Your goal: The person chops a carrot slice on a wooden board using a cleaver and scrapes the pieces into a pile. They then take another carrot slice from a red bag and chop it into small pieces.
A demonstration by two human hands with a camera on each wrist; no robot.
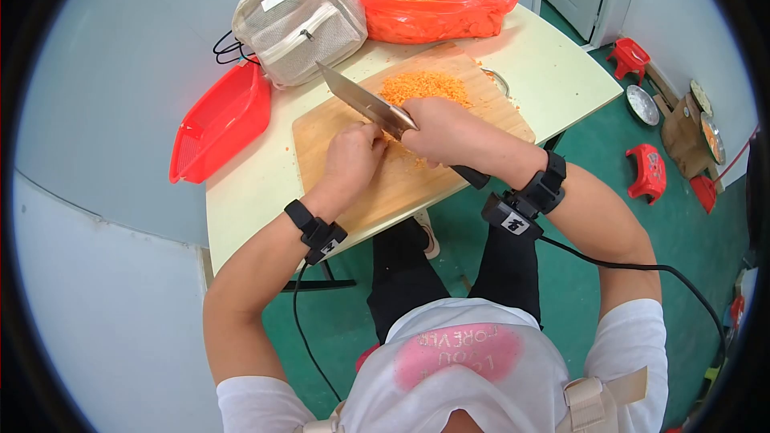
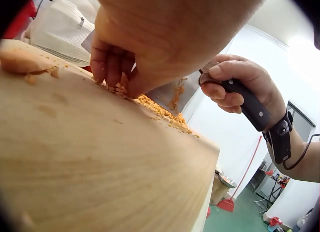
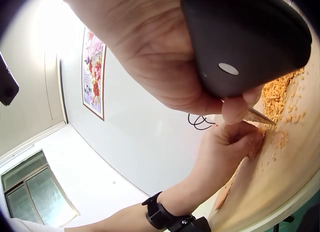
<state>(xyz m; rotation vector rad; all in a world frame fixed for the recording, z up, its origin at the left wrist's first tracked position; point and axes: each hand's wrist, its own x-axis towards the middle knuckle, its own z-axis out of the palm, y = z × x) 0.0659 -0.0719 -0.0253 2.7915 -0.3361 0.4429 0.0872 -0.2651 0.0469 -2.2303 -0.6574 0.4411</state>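
Note:
My right hand (image 1: 445, 130) grips the black handle of a kitchen knife (image 1: 357, 98), its broad blade pointing to the far left. My left hand (image 1: 351, 156) is low over the wooden cutting board (image 1: 317, 144), fingers bent, pinching some carrot pieces (image 2: 121, 87) against it. The blade stands right beside those fingertips, with orange bits stuck to its side in the left wrist view. Finely chopped carrot (image 1: 425, 87) lies heaped on the board beyond the knife. Another carrot piece (image 2: 22, 62) lies on the board near the left hand.
A red plastic bag (image 1: 437, 24) of carrot slices and a beige mesh backpack (image 1: 301, 24) stand at the table's back. A red basket (image 1: 224, 124) sits at the left edge. Behind the board shows a metal rim (image 1: 499, 80). Red stools (image 1: 646, 174) stand on the floor to the right.

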